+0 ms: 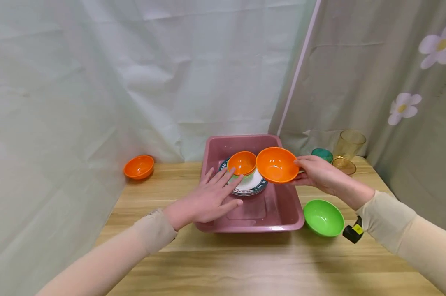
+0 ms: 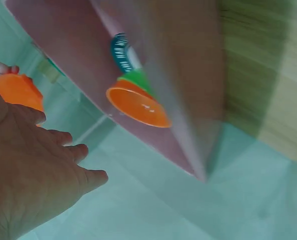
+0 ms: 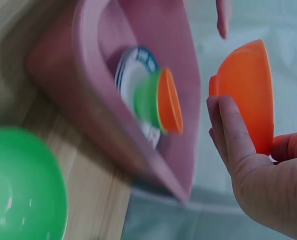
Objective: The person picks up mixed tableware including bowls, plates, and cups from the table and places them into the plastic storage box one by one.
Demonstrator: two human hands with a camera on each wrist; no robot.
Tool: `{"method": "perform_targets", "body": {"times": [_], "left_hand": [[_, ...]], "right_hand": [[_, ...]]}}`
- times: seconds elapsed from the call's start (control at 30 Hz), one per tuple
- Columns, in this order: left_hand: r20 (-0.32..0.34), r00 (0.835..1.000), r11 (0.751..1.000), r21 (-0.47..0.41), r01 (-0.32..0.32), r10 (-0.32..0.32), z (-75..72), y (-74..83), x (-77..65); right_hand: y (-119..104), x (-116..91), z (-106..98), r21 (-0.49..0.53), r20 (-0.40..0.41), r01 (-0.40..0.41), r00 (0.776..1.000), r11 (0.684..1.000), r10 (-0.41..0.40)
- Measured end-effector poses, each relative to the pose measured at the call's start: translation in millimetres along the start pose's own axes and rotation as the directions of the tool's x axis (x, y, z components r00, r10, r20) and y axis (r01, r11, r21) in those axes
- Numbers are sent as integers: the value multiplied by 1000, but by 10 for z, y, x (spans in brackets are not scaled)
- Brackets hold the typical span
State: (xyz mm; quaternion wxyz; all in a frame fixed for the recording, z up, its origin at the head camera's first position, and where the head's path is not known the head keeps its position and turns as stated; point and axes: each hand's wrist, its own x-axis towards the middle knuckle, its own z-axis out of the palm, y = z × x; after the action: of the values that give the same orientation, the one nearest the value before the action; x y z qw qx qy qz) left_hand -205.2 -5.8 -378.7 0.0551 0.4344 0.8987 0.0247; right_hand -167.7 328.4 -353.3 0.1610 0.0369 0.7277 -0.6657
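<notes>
My right hand (image 1: 319,172) grips an orange bowl (image 1: 277,164) by its right side, thumb at the rim and fingers underneath, above the pink basin (image 1: 250,228). My left hand (image 1: 212,199) is spread over the basin's left part with straight fingers, holding nothing. Inside the basin lies a white plate (image 1: 250,187) with a dark lettered rim. On the plate a smaller orange bowl (image 1: 242,161) sits in a green bowl (image 3: 146,98), as the right wrist view shows. The left wrist view shows the left hand (image 2: 43,170) apart from these bowls.
Right of the basin sits a green bowl (image 1: 324,218) on the wooden table (image 1: 245,267). Another orange bowl (image 1: 139,167) stands at the back left. At the back right are an amber glass (image 1: 350,144), an amber dish (image 1: 344,165) and a teal dish (image 1: 322,154), before a curtain (image 1: 193,74).
</notes>
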Motion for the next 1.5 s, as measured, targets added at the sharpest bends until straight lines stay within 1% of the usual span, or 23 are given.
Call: {"method": "perform_targets", "body": {"times": [0.13,0.23,0.37,0.5,0.57,0.6,0.63,0.67,0.7,0.73,0.77,0.83,0.9,0.93,0.97,1.0,1.07,1.1,1.13,1.17,1.23,1.4,1.5], "left_hand": [[-21,1000,999,-35,22,-23,21,-120,-170],[-37,999,998,-46,38,-40,29,-196,-251],[-43,998,997,-59,52,-54,44,-268,-303],[-31,997,994,-92,65,-68,37,-288,-296],[-38,996,985,-155,71,-78,21,-284,-267],[-36,995,974,-212,81,-90,8,-277,-247],[-32,994,952,-291,89,-103,-11,-266,-223],[-30,993,920,-380,98,-118,-32,-251,-197],[-21,991,874,-474,109,-135,-51,-235,-168],[-6,989,806,-580,116,-146,-73,-211,-138],[25,986,717,-684,137,-164,-98,-180,-108],[85,978,524,-834,175,-191,-130,-117,-49],[146,967,326,-922,209,-207,-139,-56,11],[173,961,227,-949,221,-214,-140,-27,38],[198,953,146,-961,234,-228,-140,-1,61],[214,948,87,-967,240,-236,-138,20,81],[241,937,-13,-969,246,-251,-131,54,117],[250,934,-44,-968,247,-255,-128,63,129],[258,929,-64,-966,250,-267,-132,74,134],[261,926,-75,-965,250,-272,-137,82,139],[259,926,-76,-966,248,-275,-136,85,145],[257,927,-61,-966,250,-274,-132,71,130],[262,926,-60,-965,256,-271,-127,58,118]], "right_hand": [[-5,59,227,-31,31,1,1000,1000,0],[-7,96,355,-34,41,-2,999,999,4],[3,155,486,-35,53,-14,998,999,16],[30,202,558,-23,65,-28,997,999,30],[37,207,572,-14,65,-33,997,999,34],[36,205,576,-12,67,-34,997,999,35],[34,202,577,-14,71,-32,997,999,33],[30,197,578,-13,74,-31,997,999,32],[27,193,577,-15,75,-32,997,999,33],[23,191,579,-14,72,-34,997,999,35],[18,188,580,-15,74,-33,997,999,35],[12,184,592,-18,79,-29,996,999,31],[4,180,611,-18,80,-30,996,999,32],[-2,176,625,-18,79,-31,996,999,32],[-2,178,636,-17,83,-30,996,999,31],[-5,177,648,-15,84,-31,996,999,32],[-2,180,665,-11,85,-32,996,999,33],[-1,180,674,-9,88,-30,996,1000,31],[2,183,681,-8,90,-28,996,1000,28],[6,188,687,-7,93,-26,995,1000,26],[8,187,698,-7,96,-23,995,1000,23],[17,185,725,-2,103,-26,994,1000,26],[24,191,743,9,104,-33,994,999,32]]}}
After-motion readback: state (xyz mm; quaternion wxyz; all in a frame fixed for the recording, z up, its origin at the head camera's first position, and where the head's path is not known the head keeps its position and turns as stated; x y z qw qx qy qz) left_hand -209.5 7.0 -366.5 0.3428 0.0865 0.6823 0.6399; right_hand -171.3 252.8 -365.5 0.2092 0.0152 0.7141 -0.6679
